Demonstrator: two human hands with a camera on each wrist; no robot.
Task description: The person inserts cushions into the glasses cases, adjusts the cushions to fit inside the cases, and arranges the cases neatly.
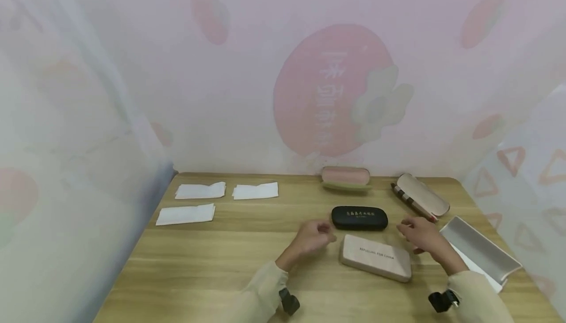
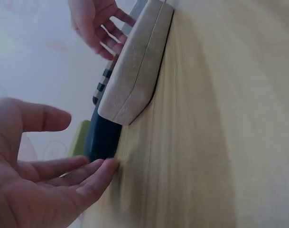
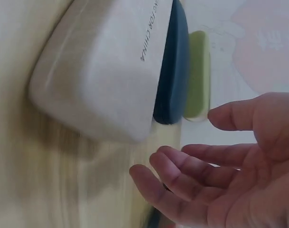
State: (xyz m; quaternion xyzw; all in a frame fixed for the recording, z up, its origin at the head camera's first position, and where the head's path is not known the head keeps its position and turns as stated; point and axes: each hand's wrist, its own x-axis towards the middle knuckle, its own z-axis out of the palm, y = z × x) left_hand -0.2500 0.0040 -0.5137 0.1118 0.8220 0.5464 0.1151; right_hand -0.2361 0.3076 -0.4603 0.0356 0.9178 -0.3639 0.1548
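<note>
A closed beige glasses case, lettered "REFUELING FOR CHINA", lies on the wooden table between both hands. Just behind it is a closed black glasses case with gold characters. My left hand is off the beige case's left end, holding nothing, its fingers loosely bent and thumb apart in the left wrist view. On the other side, my right hand hovers by the right end, also holding nothing. Its spread fingers point toward the beige case in the right wrist view.
An open green case with pink lining stands at the back. Toward the right are an open case with a striped edge and an open grey-lined case. Folded white cloths lie at the left. A printed curtain rises behind the table.
</note>
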